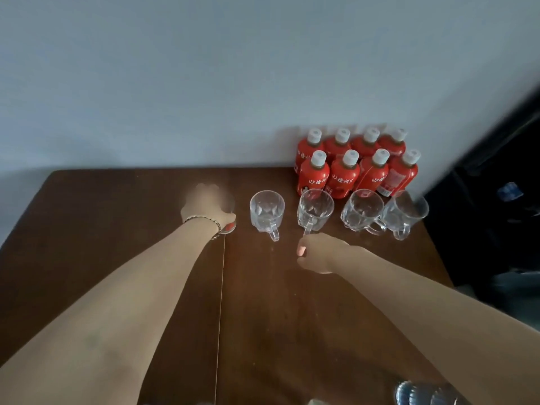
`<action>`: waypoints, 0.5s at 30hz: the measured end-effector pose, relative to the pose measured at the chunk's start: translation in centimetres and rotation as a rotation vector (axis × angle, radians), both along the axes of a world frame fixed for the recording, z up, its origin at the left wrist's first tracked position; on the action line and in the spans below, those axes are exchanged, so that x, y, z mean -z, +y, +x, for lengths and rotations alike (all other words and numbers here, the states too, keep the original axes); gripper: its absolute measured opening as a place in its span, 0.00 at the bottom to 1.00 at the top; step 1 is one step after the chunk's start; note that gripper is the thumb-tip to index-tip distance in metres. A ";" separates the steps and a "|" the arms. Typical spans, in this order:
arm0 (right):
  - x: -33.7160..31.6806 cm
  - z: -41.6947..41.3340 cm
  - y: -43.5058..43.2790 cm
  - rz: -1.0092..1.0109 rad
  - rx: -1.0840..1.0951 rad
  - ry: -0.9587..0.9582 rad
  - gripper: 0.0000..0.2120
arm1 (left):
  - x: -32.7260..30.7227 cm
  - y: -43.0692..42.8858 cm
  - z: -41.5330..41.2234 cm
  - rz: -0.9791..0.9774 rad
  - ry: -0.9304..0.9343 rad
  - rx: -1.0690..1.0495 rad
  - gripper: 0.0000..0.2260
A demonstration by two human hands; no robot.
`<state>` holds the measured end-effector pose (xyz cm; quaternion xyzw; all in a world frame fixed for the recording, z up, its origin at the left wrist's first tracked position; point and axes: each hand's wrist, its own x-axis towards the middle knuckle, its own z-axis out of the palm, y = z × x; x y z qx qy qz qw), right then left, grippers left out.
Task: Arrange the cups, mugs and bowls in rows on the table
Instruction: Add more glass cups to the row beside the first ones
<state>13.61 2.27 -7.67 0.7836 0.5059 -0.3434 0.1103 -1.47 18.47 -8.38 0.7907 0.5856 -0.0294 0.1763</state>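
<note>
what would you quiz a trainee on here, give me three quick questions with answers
1. How many red bottles stand on the table?
2. True or false: the handles of the uncovered glass mugs point away from the person.
3. Which wrist bears a bracelet? A: that of the left hand. B: that of the right hand. C: neither.

Key: 1. eight. 2. false, they point back toward the person. 3. A.
</note>
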 end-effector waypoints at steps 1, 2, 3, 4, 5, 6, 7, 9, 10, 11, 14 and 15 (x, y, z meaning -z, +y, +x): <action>0.1 0.1 -0.1 -0.003 -0.002 -0.003 0.17 | 0.2 0.0 0.2 0.002 0.002 0.007 0.31; 0.1 0.1 -0.3 -0.005 -0.003 -0.008 0.17 | 0.3 0.0 0.2 0.000 0.009 0.017 0.31; 0.1 0.1 -0.4 -0.007 -0.004 -0.013 0.17 | 0.4 0.0 0.2 -0.007 0.020 0.026 0.31; 0.0 0.1 -0.6 -0.009 -0.003 -0.017 0.17 | 0.3 0.0 0.2 -0.017 0.033 0.037 0.31; -0.2 0.1 -0.8 -0.011 0.000 -0.019 0.17 | 0.1 -0.2 0.1 -0.025 0.046 0.049 0.31; -0.6 0.0 -1.2 -0.010 0.005 -0.018 0.17 | -0.2 -0.6 -0.1 -0.027 0.056 0.058 0.32; -0.9 0.0 -1.7 -0.007 0.012 -0.015 0.17 | -0.6 -1.2 -0.3 -0.018 0.062 0.060 0.32; -1.7 -0.1 -2.9 0.002 0.030 -0.012 0.17 | -1.5 -3.1 -0.7 0.029 0.058 0.063 0.29; -2.1 -0.1 -3.7 0.006 0.038 -0.012 0.17 | -2.1 -4.5 -0.9 0.047 0.057 0.082 0.26; -2.5 -0.1 -4.6 0.009 0.044 -0.012 0.17 | -2.6 -5.9 -1.2 0.040 0.065 0.121 0.22; -3.8 -0.3 -7.8 0.018 0.060 -0.007 0.17 | -4.4 -11.4 -2.4 -0.143 0.174 0.301 0.15; -4.3 -0.3 -9.0 0.021 0.062 -0.006 0.17 | -4.7 -13.5 -2.8 -0.195 0.245 0.372 0.14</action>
